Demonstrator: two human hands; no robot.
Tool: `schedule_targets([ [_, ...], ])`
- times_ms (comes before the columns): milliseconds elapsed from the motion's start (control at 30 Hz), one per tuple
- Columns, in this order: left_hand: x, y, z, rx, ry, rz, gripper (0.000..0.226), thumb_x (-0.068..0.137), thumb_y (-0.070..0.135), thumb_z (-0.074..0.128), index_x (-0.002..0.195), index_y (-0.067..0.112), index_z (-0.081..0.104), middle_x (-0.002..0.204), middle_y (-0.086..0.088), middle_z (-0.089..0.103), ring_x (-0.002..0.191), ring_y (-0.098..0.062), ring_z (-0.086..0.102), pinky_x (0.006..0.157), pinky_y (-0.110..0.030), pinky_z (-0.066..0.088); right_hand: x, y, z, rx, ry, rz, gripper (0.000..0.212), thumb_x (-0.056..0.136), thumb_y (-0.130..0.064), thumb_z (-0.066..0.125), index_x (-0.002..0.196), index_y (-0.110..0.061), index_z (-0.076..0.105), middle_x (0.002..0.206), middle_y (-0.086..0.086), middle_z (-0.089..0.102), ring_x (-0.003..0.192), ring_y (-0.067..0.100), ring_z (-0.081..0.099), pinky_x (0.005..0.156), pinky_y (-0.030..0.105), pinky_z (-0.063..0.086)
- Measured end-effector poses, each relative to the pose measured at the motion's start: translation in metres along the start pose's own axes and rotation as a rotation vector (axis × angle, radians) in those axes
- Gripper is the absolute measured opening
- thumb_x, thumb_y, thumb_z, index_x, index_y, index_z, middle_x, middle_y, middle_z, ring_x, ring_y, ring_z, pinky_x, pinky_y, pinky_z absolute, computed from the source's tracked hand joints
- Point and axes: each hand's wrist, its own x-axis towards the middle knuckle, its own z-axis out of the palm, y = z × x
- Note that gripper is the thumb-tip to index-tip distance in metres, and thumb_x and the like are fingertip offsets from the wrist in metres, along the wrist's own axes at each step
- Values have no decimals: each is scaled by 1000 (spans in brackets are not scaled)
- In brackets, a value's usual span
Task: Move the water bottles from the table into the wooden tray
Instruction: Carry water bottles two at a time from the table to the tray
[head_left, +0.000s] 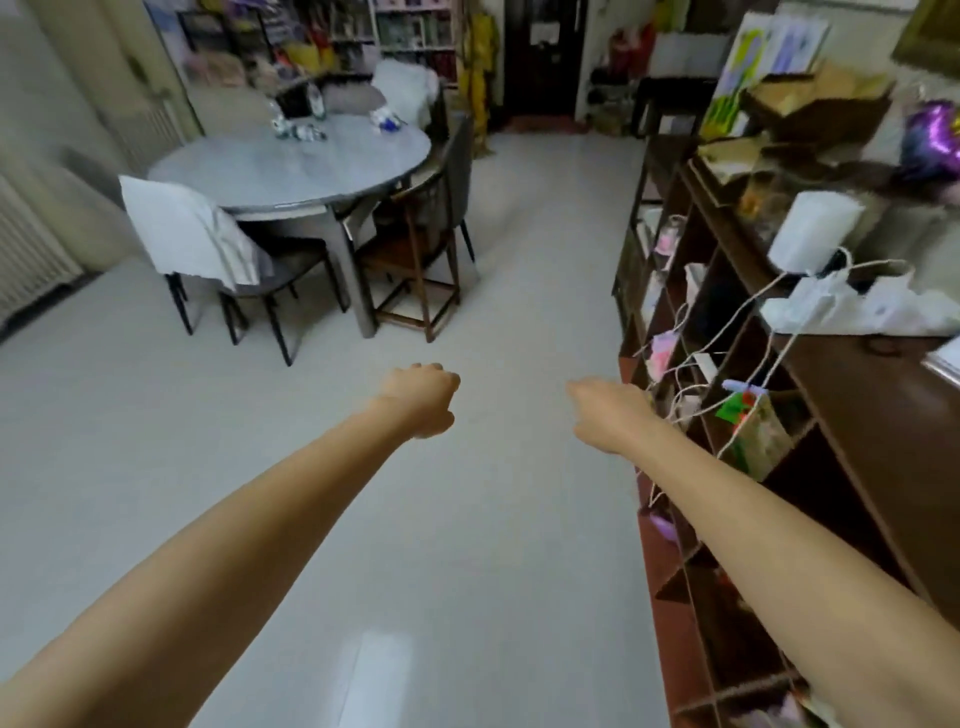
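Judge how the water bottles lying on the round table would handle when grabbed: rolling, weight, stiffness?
The water bottles look to be lying on their sides on the round table, so a nudge would probably roll them. They look clear and small, likely thin plastic that dents under a firm grip. Their fill level is too blurred to judge, so weight is uncertain.

Left hand (418, 397) and right hand (605, 413) hang empty, fingers curled down, above pale floor (467, 519); blurred bottles (301, 130) lie on round table (291, 171).

Several clear water bottles (298, 130) with blue-and-white labels lie toppled in a loose cluster near the far left edge of the round grey surface (291, 171). Another small bottle (387, 120) lies apart toward the far right edge. All are blurred; their count is unclear.
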Motion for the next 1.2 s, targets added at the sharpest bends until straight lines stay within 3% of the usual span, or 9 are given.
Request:
schedule_targets([
  [233,93,-109,-24,-9,18,-55,40,92,27,54,130,15,51,126,-9,55,113,-30,53,88,-39,46,135,-41,-46,-13,10,-28,38,92,-19,51,128,-10,45,128,13,48,116,34,51,88,39,43],
  [533,267,-172,-37,-95,35,-98,46,92,27,57,136,18,48,133,-7,53,120,-29,51,96,-41,46,331,-32,-71,4,43,-123,44,93,-24,52,134,-11,43,130,10,47,119,30,48,88,37,41],
  [833,421,-267,-73,-140,24,-248,40,92,25,56,131,16,52,127,-6,56,114,-27,54,80,-34,44,542,-42,-118,53,13,-302,47,92,-26,53,136,-12,42,131,11,47,119,30,50,91,38,43],
  [1033,555,-327,-78,-123,-30,-240,39,92,27,57,128,15,51,124,-7,56,114,-28,53,83,-37,48,690,-31,-127,52,-27,-277,47,93,-27,54,135,-11,43,132,11,47,120,30,50,92,37,43],
  [1200,687,-373,-115,-151,-4,-164,36,91,25,58,125,17,53,119,-6,55,102,-23,54,68,-31,40,816,-7,-159,98,-23,-205,47,92,-30,58,132,-11,45,130,11,48,119,30,50,92,38,46],
])
